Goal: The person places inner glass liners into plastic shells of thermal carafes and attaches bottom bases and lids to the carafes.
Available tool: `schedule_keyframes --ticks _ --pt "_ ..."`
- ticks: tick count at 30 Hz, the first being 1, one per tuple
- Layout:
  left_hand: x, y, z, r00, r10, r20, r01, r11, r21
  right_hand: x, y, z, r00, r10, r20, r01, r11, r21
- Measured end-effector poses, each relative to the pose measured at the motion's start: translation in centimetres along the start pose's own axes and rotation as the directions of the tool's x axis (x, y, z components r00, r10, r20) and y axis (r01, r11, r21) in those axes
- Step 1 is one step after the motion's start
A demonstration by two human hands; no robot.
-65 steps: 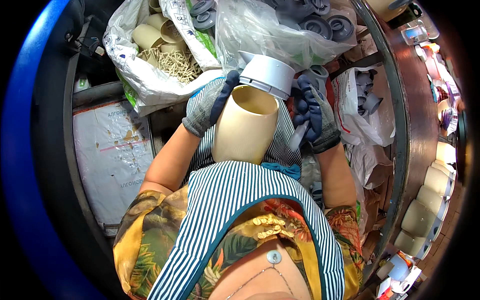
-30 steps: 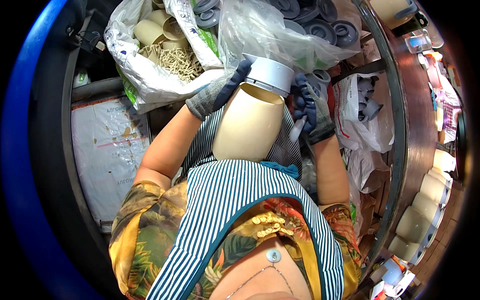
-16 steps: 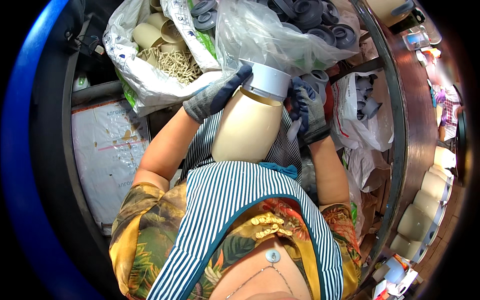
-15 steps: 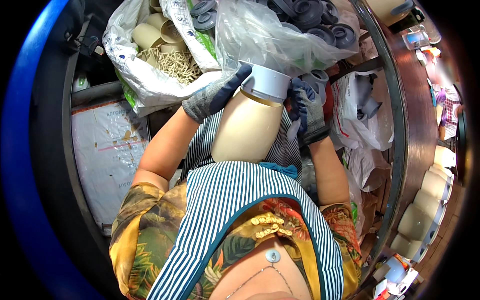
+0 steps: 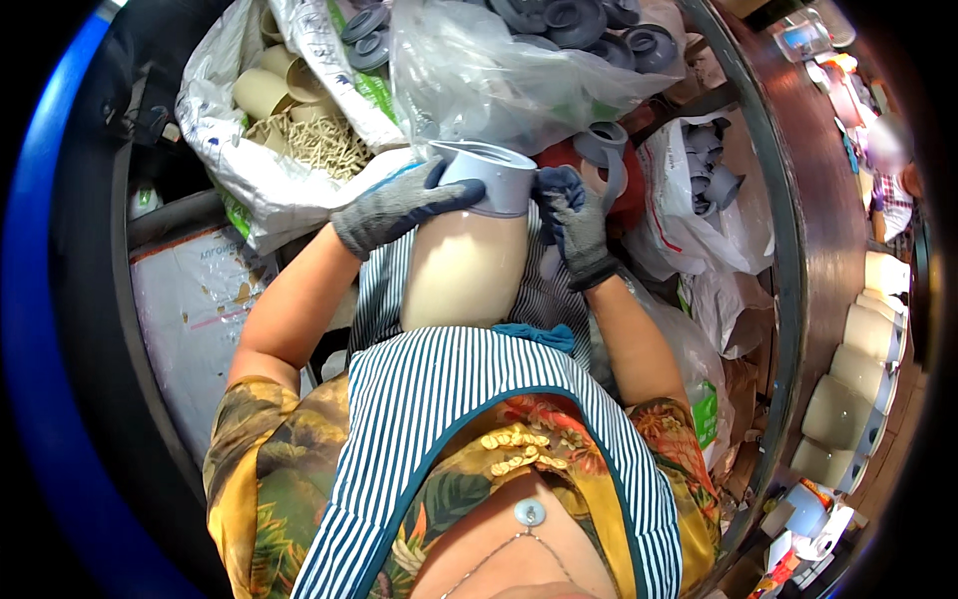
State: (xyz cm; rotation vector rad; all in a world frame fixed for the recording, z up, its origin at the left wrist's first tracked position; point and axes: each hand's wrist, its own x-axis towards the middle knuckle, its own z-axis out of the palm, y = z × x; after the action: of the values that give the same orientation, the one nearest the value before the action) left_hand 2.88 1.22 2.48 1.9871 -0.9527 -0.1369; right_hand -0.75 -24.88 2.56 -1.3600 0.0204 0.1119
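Observation:
A cream jug body stands against my striped apron, leaning slightly. On its top sits a grey-blue spout collar, its lip pointing left and its rim open upward. My left hand, in a grey and navy work glove, grips the collar's left side with the thumb across its front. My right hand, gloved alike, is curled into a fist against the collar's right edge. A pale bit shows below that fist; what the fingers hold is hidden.
Ahead lies a clear plastic bag with several dark grey lids. A white sack of cream parts is at left. Grey handled pieces and a white bag are at right. Several cream jugs stand beyond the dark frame.
The collar has turned, its lip now facing left, and the gap between it and the jug body has closed. My left thumb has moved onto its front. The whole view has shifted a little.

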Motion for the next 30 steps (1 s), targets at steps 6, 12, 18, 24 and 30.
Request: schedule_keyframes --ticks 6,12,18,24,30 --pt "0.1 5.8 0.5 0.884 -0.467 0.024 0.362 0.649 -0.670 0.2 -1.9 -0.8 0.976 0.031 0.217 0.012 0.981 -0.195" --pt "-0.7 5.6 0.2 0.791 -0.612 0.004 0.429 0.549 -0.718 4.4 3.3 -11.5 0.798 -0.527 -0.294 -0.163 0.281 -0.946" --pt "-1.9 6.1 -2.0 0.724 -0.681 -0.112 0.321 0.475 -0.819 1.1 -4.5 -11.7 0.759 -0.510 -0.405 0.187 0.766 -0.615" --pt "3.9 5.9 -2.0 0.800 -0.523 -0.294 0.119 0.619 -0.777 -1.1 -20.5 -16.5 0.165 -0.986 0.016 0.045 -0.008 -0.999" --pt "12.1 5.4 1.8 0.855 -0.381 -0.353 0.104 0.791 -0.603 2.7 -26.3 -37.8 0.435 -0.765 -0.475 -0.366 0.332 -0.869"
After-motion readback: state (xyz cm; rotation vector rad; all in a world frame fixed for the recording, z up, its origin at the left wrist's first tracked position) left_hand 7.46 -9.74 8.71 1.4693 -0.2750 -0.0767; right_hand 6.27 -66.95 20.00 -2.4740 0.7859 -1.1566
